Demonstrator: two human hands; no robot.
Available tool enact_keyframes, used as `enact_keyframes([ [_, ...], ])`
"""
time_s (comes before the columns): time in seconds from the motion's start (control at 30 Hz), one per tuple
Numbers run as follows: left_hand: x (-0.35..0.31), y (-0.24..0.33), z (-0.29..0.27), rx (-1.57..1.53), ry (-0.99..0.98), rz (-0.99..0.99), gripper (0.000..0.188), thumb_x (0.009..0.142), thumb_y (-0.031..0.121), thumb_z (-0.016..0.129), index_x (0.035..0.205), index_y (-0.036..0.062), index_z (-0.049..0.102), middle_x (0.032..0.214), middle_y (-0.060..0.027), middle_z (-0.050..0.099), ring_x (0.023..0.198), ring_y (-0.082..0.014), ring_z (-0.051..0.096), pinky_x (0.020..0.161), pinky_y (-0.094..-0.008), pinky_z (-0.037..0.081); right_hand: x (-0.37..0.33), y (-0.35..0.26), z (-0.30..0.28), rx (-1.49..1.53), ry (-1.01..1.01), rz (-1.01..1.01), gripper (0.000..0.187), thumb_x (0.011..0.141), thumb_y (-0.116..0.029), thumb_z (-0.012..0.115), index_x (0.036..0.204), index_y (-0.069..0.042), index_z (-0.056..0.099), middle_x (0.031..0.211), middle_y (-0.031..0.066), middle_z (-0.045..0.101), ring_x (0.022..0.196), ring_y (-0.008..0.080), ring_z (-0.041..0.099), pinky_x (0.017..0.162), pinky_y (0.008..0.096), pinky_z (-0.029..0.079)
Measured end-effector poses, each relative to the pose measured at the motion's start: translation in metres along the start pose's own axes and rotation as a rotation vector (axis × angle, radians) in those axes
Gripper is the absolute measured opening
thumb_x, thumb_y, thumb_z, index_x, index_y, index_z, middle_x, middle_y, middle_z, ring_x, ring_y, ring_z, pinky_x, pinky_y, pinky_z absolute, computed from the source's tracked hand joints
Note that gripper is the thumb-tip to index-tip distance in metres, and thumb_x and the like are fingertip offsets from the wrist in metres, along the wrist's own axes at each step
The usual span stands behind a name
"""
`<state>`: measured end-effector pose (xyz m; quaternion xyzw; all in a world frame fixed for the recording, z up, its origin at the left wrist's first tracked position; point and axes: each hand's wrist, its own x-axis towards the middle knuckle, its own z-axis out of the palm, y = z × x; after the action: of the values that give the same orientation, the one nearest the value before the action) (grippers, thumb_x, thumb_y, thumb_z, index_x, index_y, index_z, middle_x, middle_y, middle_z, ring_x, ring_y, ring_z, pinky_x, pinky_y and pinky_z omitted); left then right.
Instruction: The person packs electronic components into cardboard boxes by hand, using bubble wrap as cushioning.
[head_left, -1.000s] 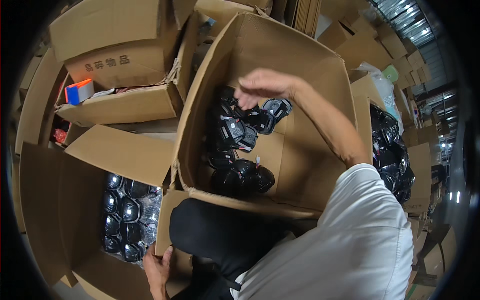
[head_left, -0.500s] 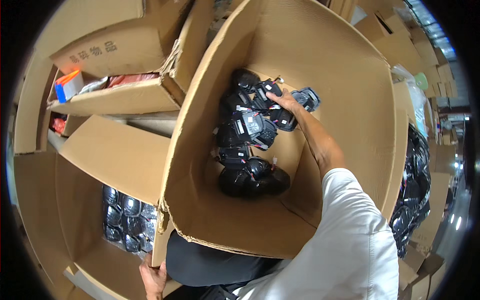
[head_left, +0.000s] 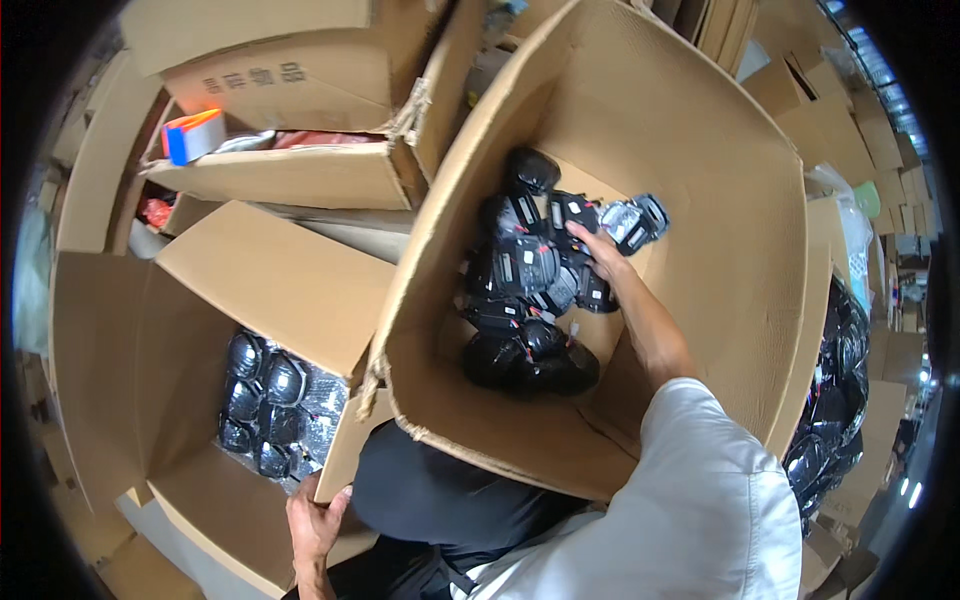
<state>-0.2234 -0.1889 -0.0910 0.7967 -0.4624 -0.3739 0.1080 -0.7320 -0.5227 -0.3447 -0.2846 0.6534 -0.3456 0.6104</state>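
Reaching right hand (head_left: 604, 258), fingertips buried among bagged black parts (head_left: 525, 265).

Black bagged parts (head_left: 525, 290) in cardboard box (head_left: 700, 180)

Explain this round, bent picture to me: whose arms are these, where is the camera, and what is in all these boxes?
The camera sits on a person's head and looks down; its wide lens bends the edges. No machine here, only two bare hands. The right hand reaches into a big cardboard box and rests on a pile of black bagged items; whether it grips one is unclear. The left hand holds a flap of a lower box holding more shiny black pieces. Further cardboard boxes stand around.
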Motion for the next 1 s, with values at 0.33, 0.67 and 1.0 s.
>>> enact_keyframes([
  [0.33,0.007,0.007,0.008,-0.337,0.33,0.231,0.039,0.089,0.016,0.069,0.122,-0.0057,0.065,0.117,-0.019,0.07,0.108,-0.0275,0.067,0.094,-0.0371,0.052,-0.116,-0.221,0.016,0.356,-0.638,-0.428,0.067,0.089,-0.039,0.076,0.137,0.002,0.052,0.128,0.0137,0.065,0.117,0.0233,0.063,0.106,0.0413,0.049],
  [0.67,-0.012,0.16,-0.021,-1.865,-0.495,0.465,0.072,0.097,0.058,0.053,0.149,0.0096,0.041,0.145,-0.0154,0.052,0.127,-0.0348,0.057,0.101,-0.0544,0.052,-0.365,-0.27,0.243,-0.488,-1.192,-0.684,0.09,0.074,-0.035,0.089,0.141,0.003,0.043,0.133,0.0148,0.057,0.126,0.0224,0.053,0.108,0.0351,0.043],
  [1.0,-0.065,-0.01,-0.089,-1.846,0.168,0.427,0.06,0.096,0.05,0.063,0.139,0.0091,0.051,0.132,-0.0083,0.062,0.119,-0.0258,0.062,0.097,-0.0433,0.056,-0.459,-0.212,0.376,-0.77,-1.189,-2.062,0.108,0.062,-0.049,0.088,0.147,0.001,0.042,0.152,0.0251,0.038,0.138,0.0442,0.041,0.113,0.0534,0.037],
])
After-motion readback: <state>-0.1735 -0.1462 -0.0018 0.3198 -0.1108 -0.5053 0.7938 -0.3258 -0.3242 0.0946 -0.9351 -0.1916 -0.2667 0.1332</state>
